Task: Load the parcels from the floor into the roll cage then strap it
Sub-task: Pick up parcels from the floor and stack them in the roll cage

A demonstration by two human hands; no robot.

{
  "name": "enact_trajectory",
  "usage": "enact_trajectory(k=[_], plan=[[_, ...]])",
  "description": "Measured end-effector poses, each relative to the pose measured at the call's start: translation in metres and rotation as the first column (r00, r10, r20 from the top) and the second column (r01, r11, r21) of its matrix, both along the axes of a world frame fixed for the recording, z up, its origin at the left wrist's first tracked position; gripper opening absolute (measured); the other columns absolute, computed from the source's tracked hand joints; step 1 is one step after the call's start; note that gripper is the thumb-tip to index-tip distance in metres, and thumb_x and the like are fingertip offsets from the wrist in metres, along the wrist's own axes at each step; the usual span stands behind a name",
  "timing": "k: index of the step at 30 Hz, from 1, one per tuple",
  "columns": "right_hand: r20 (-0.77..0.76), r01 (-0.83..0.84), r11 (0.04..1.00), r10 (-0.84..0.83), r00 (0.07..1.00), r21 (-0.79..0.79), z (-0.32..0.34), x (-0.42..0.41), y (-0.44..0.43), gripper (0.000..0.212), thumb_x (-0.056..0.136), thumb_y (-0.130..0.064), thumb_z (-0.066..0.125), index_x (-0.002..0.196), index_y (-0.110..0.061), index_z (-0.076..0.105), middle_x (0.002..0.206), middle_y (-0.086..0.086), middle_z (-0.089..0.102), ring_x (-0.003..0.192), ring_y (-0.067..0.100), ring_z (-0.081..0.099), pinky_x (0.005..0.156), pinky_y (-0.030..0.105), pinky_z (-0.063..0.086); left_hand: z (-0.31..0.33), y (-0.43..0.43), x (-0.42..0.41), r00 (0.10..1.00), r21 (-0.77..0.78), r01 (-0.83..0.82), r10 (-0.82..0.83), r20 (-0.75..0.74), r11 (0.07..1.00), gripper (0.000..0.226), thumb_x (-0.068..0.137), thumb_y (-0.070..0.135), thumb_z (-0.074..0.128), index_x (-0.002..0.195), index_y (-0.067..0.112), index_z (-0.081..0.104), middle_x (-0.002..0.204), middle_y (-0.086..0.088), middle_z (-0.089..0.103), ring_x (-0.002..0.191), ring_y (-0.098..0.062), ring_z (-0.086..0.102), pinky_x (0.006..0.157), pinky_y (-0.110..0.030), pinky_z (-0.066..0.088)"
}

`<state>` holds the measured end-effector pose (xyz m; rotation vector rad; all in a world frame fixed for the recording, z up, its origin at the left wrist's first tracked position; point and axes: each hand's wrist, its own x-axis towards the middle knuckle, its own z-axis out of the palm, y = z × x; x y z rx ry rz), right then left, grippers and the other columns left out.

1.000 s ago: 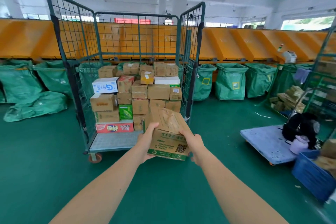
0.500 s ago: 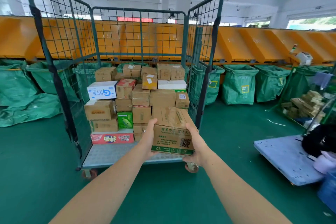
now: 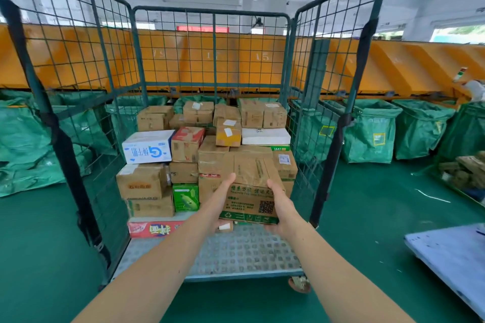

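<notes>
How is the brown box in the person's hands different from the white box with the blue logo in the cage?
The brown box is bare cardboard with a green band and a QR code; the white box has blue print. The brown box is held up between the left hand and right hand, over the floor of the roll cage; the white box rests in the stack on other parcels. Both are closed cartons.

One wide-angle camera, worn on the head, faces forward and slightly downward, close before the open front of the roll cage (image 3: 249, 254), whose mesh side walls spread wide to either side.
</notes>
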<state>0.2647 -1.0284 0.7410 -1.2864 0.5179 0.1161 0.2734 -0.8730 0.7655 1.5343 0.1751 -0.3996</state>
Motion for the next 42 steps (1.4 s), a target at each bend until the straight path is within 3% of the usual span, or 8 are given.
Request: enact_trajectory(k=[8, 14, 18, 23, 26, 30, 38, 42], plan=[[0.008, -0.038, 0.999, 0.038, 0.999, -0.033, -0.014, 0.162, -0.039, 0.05, 0.089, -0.062, 0.057, 0.119, -0.023, 0.057, 0.11, 0.009, 0.07, 0.102, 0.027, 0.063, 0.095, 0.047, 0.048, -0.013, -0.035, 0.157, 0.999, -0.047, -0.05, 0.049, -0.023, 0.998, 0.057, 0.083, 0.069, 0.056, 0.11, 0.019, 0.062, 0.103, -0.008, 0.07, 0.1, -0.023, 0.064, 0.098, -0.043, 0.05], [0.016, -0.02, 0.999, 0.02, 1.0, -0.027, -0.008, 0.29, -0.084, 0.087, 0.061, -0.076, 0.066, 0.13, -0.025, 0.054, 0.116, 0.006, 0.068, 0.104, 0.026, 0.065, 0.081, 0.043, 0.055, -0.009, -0.082, 0.288, 0.999, -0.057, -0.032, 0.031, -0.018, 0.998, 0.069, 0.078, 0.075, 0.057, 0.115, 0.017, 0.064, 0.105, -0.009, 0.073, 0.102, -0.025, 0.067, 0.096, -0.043, 0.052], [-0.02, 0.004, 0.999, -0.005, 1.0, -0.041, -0.013, 0.361, -0.11, 0.091, 0.065, -0.073, 0.068, 0.137, -0.019, 0.05, 0.115, 0.007, 0.069, 0.099, 0.026, 0.067, 0.061, 0.037, 0.052, -0.016, -0.105, 0.356, 0.999, -0.019, -0.034, 0.033, -0.04, 0.999, 0.072, 0.078, 0.077, 0.054, 0.119, 0.019, 0.062, 0.112, -0.008, 0.069, 0.109, -0.026, 0.062, 0.103, -0.046, 0.047], [-0.053, 0.01, 0.997, -0.014, 0.999, -0.072, -0.016, 0.437, -0.128, 0.078, 0.079, -0.063, 0.069, 0.14, -0.018, 0.047, 0.12, 0.006, 0.066, 0.096, 0.022, 0.065, 0.055, 0.033, 0.048, -0.021, -0.12, 0.432, 0.993, -0.019, -0.086, 0.085, -0.084, 0.996, 0.054, 0.087, 0.065, 0.055, 0.116, 0.019, 0.057, 0.104, -0.004, 0.066, 0.092, -0.018, 0.06, 0.084, -0.038, 0.05], [-0.047, 0.0, 0.998, -0.003, 0.999, -0.062, -0.022, 0.487, -0.136, 0.064, 0.08, -0.064, 0.067, 0.128, -0.022, 0.057, 0.114, 0.005, 0.068, 0.099, 0.022, 0.066, 0.067, 0.035, 0.053, -0.029, -0.128, 0.487, 0.992, -0.024, -0.085, 0.082, -0.097, 0.996, 0.057, 0.085, 0.066, 0.056, 0.119, 0.02, 0.057, 0.105, -0.001, 0.065, 0.089, -0.016, 0.058, 0.085, -0.039, 0.049], [-0.031, 0.068, 0.996, -0.07, 0.997, -0.061, -0.035, 0.559, -0.145, 0.102, 0.044, -0.072, 0.071, 0.132, -0.023, 0.054, 0.124, 0.006, 0.064, 0.108, 0.025, 0.064, 0.092, 0.047, 0.055, -0.04, -0.136, 0.568, 0.995, 0.054, -0.041, 0.046, -0.092, 0.998, 0.076, 0.074, 0.076, 0.06, 0.126, 0.02, 0.056, 0.118, -0.002, 0.063, 0.103, -0.02, 0.057, 0.097, -0.041, 0.045], [-0.086, 0.171, 0.978, -0.182, 0.98, -0.12, -0.056, 0.685, -0.162, 0.096, 0.07, -0.068, 0.072, 0.142, -0.013, 0.038, 0.129, 0.009, 0.058, 0.112, 0.028, 0.061, 0.098, 0.049, 0.052, -0.056, -0.148, 0.711, 0.998, 0.14, 0.038, -0.032, -0.047, 0.989, 0.038, 0.091, 0.053, 0.059, 0.105, 0.017, 0.064, 0.103, -0.002, 0.068, 0.092, -0.018, 0.061, 0.088, -0.034, 0.044], [-0.122, 0.17, 0.978, -0.184, 0.975, -0.121, -0.08, 0.733, -0.17, 0.103, 0.05, -0.072, 0.073, 0.133, -0.015, 0.051, 0.118, 0.006, 0.066, 0.104, 0.029, 0.066, 0.09, 0.051, 0.057, -0.07, -0.153, 0.754, 0.999, 0.208, 0.037, -0.03, -0.036, 0.977, 0.041, 0.093, 0.048, 0.06, 0.11, 0.011, 0.067, 0.097, -0.004, 0.07, 0.102, -0.029, 0.066, 0.09, -0.042, 0.053]])
